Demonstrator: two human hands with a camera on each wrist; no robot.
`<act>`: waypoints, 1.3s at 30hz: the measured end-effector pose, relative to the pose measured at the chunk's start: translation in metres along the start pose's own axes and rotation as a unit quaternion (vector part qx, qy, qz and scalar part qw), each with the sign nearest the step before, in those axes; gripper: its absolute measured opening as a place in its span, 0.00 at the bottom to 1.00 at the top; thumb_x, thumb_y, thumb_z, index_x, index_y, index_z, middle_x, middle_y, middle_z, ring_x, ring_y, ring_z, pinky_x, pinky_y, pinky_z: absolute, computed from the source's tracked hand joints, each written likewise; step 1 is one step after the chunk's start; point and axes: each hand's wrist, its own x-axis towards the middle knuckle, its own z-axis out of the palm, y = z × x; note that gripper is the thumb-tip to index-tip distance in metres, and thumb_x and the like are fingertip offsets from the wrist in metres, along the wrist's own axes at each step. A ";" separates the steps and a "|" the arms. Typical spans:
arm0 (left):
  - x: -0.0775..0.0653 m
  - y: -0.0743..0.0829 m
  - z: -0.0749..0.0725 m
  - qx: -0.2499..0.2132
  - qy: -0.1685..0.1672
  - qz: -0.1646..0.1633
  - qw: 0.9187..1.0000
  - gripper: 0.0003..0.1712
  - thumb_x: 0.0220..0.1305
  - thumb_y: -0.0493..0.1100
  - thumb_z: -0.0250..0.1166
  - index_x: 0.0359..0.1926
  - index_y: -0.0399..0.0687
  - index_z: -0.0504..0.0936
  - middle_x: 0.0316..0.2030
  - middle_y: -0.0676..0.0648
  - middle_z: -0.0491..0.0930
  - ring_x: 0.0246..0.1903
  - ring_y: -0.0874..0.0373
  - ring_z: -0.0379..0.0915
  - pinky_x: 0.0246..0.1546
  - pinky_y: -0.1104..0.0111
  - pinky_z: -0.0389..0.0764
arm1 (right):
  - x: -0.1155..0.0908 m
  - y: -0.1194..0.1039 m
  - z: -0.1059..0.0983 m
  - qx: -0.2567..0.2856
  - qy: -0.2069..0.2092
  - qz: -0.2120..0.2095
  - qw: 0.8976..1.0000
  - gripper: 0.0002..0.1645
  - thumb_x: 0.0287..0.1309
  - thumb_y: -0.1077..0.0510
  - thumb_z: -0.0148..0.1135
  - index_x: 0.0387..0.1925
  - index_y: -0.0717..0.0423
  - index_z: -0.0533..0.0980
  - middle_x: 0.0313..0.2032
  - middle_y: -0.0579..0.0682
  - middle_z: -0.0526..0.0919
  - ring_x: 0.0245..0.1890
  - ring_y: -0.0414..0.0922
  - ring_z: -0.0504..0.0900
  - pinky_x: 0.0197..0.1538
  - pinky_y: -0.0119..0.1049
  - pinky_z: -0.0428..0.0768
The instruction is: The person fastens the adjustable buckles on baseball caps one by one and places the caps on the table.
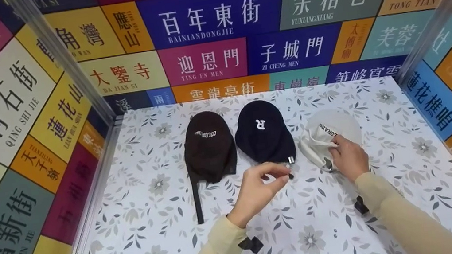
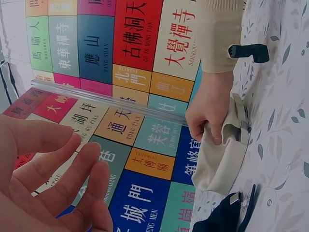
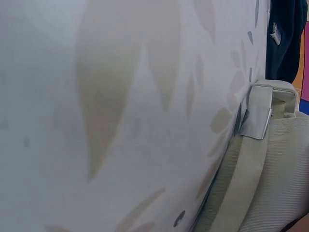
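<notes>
My right hand (image 1: 350, 158) grips the off-white cap (image 1: 344, 117) at the right of the row, its thumb and fingers pinching the crown fabric beside the dark lettering. In the right wrist view the cap's strap (image 3: 244, 186) runs through a metal buckle (image 3: 256, 122). Just in front of the navy cap (image 1: 265, 141) with its white R hovers my left hand (image 1: 260, 189). Its fingers are loosely bent, with a gap to the thumb and nothing between them in the left wrist view. A dark strap end shows by its fingertips in the head view.
A dark brown cap (image 1: 210, 147) lies at the left, its long strap (image 1: 197, 200) trailing toward me. Under everything is a white floral tablecloth (image 1: 151, 227). Colourful panels with place names (image 1: 213, 14) wall in the back and both sides, with clear corner posts between them.
</notes>
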 end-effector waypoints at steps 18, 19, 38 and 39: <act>-0.002 -0.002 0.001 -0.009 -0.001 -0.007 1.000 0.08 0.60 0.38 0.72 0.41 0.51 0.90 0.37 0.63 0.86 0.39 0.67 0.81 0.42 0.66 0.76 | -0.006 0.003 0.010 -0.019 -0.027 0.021 0.999 0.05 0.68 0.54 0.60 0.44 0.48 0.76 0.40 0.59 0.85 0.37 0.65 0.83 0.34 0.60 0.72; -0.002 -0.002 0.000 -0.007 -0.001 -0.006 1.000 0.08 0.60 0.38 0.72 0.41 0.51 0.90 0.38 0.63 0.86 0.39 0.67 0.81 0.42 0.67 0.76 | -0.006 0.003 0.010 -0.019 -0.026 0.019 0.999 0.06 0.68 0.54 0.60 0.44 0.48 0.76 0.41 0.59 0.85 0.38 0.66 0.83 0.35 0.60 0.72; -0.001 -0.002 -0.010 0.005 0.007 0.006 1.000 0.07 0.60 0.39 0.72 0.40 0.49 0.90 0.37 0.64 0.86 0.40 0.68 0.80 0.42 0.55 0.79 | 0.001 -0.001 0.005 -0.004 -0.041 0.024 0.999 0.09 0.69 0.54 0.59 0.48 0.50 0.78 0.41 0.60 0.85 0.40 0.65 0.82 0.39 0.61 0.73; -0.002 -0.003 -0.010 0.004 0.008 0.006 1.000 0.07 0.60 0.39 0.72 0.41 0.48 0.90 0.37 0.64 0.86 0.40 0.68 0.80 0.42 0.53 0.79 | 0.000 -0.002 0.004 -0.003 -0.036 0.023 0.999 0.09 0.69 0.53 0.60 0.47 0.50 0.78 0.40 0.59 0.85 0.39 0.65 0.82 0.39 0.61 0.73</act>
